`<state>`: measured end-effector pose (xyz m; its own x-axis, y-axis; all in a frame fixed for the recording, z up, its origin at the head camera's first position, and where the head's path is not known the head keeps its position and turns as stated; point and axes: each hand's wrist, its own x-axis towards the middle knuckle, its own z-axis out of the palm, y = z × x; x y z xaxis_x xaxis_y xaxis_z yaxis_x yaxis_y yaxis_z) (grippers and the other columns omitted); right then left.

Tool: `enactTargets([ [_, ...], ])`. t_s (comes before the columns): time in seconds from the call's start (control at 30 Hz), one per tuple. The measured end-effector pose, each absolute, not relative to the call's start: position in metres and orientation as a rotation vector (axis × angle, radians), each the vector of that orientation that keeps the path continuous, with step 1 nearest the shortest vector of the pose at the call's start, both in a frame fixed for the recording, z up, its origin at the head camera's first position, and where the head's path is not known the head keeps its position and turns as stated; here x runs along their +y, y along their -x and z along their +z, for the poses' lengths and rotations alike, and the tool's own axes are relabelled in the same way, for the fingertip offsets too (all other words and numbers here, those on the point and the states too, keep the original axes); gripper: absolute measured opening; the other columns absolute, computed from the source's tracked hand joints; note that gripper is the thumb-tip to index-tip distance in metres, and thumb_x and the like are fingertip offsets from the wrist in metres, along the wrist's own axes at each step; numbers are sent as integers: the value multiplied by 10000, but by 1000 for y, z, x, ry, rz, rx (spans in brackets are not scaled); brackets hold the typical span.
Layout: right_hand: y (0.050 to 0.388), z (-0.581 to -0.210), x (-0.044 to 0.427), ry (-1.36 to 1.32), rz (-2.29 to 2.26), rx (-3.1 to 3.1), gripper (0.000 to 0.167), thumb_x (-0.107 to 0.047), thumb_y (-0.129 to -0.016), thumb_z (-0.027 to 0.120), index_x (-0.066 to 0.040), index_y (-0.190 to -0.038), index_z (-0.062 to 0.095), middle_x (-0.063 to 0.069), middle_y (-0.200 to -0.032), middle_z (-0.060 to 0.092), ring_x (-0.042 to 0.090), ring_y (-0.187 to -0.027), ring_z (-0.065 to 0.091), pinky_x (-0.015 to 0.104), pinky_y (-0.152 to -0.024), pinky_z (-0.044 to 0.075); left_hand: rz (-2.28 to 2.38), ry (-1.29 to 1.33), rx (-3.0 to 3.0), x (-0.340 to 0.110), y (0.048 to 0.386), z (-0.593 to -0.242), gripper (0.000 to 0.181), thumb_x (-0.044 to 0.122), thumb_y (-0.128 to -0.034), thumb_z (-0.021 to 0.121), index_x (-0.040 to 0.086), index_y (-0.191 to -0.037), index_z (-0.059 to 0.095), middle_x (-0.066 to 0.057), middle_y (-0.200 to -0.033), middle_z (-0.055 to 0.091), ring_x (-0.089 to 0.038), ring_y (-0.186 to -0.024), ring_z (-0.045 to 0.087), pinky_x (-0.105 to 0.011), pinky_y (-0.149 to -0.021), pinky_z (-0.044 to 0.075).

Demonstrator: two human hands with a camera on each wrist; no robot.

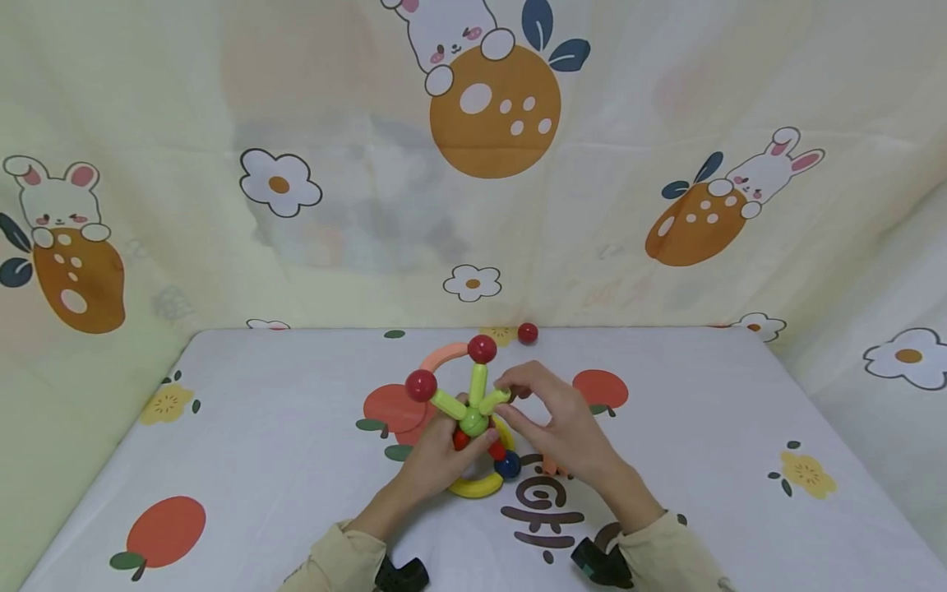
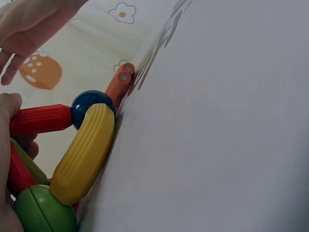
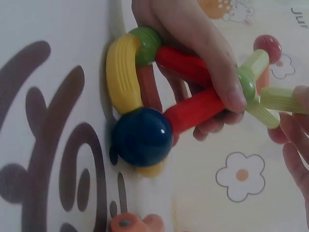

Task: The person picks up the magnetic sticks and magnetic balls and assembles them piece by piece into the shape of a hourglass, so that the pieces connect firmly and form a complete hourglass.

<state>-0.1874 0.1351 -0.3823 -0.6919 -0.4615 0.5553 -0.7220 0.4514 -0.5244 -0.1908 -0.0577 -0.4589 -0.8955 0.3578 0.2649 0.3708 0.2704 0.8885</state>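
Note:
A magnetic ball-and-rod construction stands on the table, and my left hand grips it by its red rods just below the upper green ball. My right hand pinches the outer end of a light green rod, whose other end meets that ball. Two more light green rods rise from it to red balls, linked by a salmon curved rod. Lower down are a blue ball, a second green ball and yellow curved rods.
Orange rod pieces lie on the table beside the blue ball, partly behind my right hand in the head view. A loose red ball sits near the back edge. The printed tablecloth meets a curtain behind.

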Motion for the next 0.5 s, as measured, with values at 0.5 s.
enactTargets([
  [0.5,185,-388,124,-1058,1192,-2334,365,-77,-838,700,-130,-1171,559,-27,-1115,583,74,-913,582,245,-806,532,-1750,743,-2460,-57,191,-461,391,353,-886,647,275,-1234,487,124,-1112,578,-54,-1014,580,-245,-921,492],
])
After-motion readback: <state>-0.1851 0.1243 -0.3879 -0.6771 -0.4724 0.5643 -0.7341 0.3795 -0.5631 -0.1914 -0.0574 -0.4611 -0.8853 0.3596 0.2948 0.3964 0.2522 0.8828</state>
